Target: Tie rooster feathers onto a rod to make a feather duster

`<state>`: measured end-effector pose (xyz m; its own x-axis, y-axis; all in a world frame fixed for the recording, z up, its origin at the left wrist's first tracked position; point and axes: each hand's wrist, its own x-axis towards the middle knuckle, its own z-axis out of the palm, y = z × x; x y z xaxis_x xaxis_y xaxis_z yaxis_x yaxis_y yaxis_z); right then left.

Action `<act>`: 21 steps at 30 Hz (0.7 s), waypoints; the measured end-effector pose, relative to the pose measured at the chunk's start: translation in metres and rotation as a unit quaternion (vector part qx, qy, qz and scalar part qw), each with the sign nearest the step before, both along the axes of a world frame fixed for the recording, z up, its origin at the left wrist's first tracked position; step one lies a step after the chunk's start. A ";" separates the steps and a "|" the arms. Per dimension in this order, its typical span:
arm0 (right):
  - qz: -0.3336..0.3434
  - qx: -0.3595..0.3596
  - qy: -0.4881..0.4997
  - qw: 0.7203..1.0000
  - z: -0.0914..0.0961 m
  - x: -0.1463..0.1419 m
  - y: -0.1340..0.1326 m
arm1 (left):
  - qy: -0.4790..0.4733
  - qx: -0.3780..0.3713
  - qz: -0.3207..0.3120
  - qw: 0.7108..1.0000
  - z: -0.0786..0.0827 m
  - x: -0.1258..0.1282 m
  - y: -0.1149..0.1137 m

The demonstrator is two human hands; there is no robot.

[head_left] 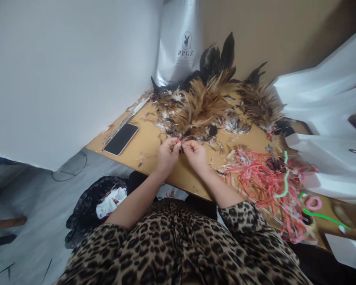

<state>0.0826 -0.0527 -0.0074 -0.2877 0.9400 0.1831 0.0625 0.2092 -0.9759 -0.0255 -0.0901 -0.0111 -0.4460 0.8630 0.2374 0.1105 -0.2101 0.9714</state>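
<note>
My left hand (168,155) and my right hand (195,155) meet near the front edge of the table. Fingers of both are closed in a pinch on a thin red string, of which only a little shows between the fingertips. Just beyond the fingertips lies a large heap of brown and black feathers (204,101), its nearest dark quills reaching to the pinch. Whether the string is around those quills is too small to tell. To the right a tangle of red and white strings (255,178) spreads over the table.
A phone (121,139) lies on the wooden table (148,152) at the left. Behind the feathers stands a silvery-white bag (179,43). Green strips (326,218) and a pink ring (313,203) are at the right. A black plastic bag (87,208) sits on the floor.
</note>
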 end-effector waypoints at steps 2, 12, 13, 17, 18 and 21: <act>0.006 -0.038 0.039 0.998 0.002 0.000 0.003 | 0.066 0.015 0.013 0.998 -0.002 0.001 0.000; 0.018 -0.212 0.159 0.964 -0.002 0.009 0.019 | 0.007 -0.016 -0.013 1.000 -0.001 0.017 -0.002; 0.034 -0.212 0.161 0.963 -0.001 0.012 0.020 | -0.068 -0.033 -0.042 0.996 0.002 0.018 -0.003; 0.116 -0.216 0.164 0.956 0.005 0.023 0.025 | -0.309 -0.120 -0.174 0.927 0.017 0.016 -0.006; 0.129 -0.221 0.164 0.953 0.006 0.025 0.026 | -0.339 -0.131 -0.197 0.911 0.020 0.016 -0.007; 0.153 -0.231 0.161 0.948 0.006 0.027 0.027 | -0.373 -0.129 -0.216 0.893 0.025 0.016 -0.008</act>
<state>0.1094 -0.0261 -0.0011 -0.5580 0.8235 -0.1025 -0.2482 -0.2835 -0.9263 -0.0100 -0.0978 0.0139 -0.0096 0.9757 -0.2190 -0.6251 0.1651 0.7628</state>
